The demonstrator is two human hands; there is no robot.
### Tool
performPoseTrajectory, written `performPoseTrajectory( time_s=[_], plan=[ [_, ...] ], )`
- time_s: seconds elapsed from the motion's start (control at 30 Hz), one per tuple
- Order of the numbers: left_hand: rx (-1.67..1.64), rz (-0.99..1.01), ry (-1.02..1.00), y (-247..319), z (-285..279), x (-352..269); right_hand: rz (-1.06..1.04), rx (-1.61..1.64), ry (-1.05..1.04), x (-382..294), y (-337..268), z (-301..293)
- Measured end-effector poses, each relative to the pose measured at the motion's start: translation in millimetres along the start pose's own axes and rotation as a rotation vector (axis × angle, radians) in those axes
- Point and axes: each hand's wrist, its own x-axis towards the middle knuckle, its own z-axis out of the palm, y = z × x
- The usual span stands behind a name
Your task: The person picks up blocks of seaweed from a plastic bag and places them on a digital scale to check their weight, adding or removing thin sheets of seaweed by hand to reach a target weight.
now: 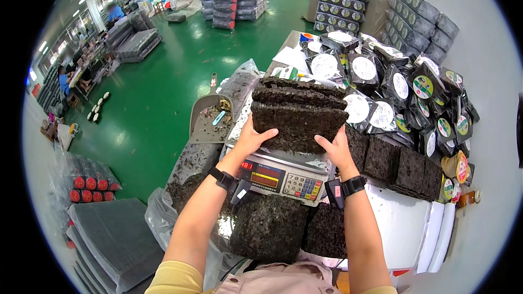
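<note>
Between my two hands stand several dark sheets of dried seaweed (300, 128), upright on edge above the pan of a digital weighing scale (282, 179). My left hand (254, 136) grips their left edge, thumb across the near face. At the right edge, my right hand (336, 145) holds them the same way. Red digits glow on the scale's display, partly hidden by my left wrist. Close to my body lie a seaweed stack (269, 226) and a second seaweed stack (327, 228). More seaweed stacks (380, 159) sit in a row to the right of the scale.
A grey dustpan (204, 122) with scraps and a blue cutter (219, 118) is left of the scale. Bagged seaweed packs (398, 85) with round labels heap up at back right. Paper sheets (398, 224) lie at right. Wrapped bales (114, 241) stand at lower left; people sit far left.
</note>
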Motion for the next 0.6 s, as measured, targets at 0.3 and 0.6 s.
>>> performPoseTrajectory(
  time_s=[0.3, 0.6],
  plan=[
    [0.531, -0.587, -0.195, 77, 7, 8, 0.585, -0.193, -0.011, -17, -59, -19],
    [0.399, -0.18, 0.395, 30, -30, -32, 0.551, -0.28, 0.345, -47, -13, -37]
  ],
)
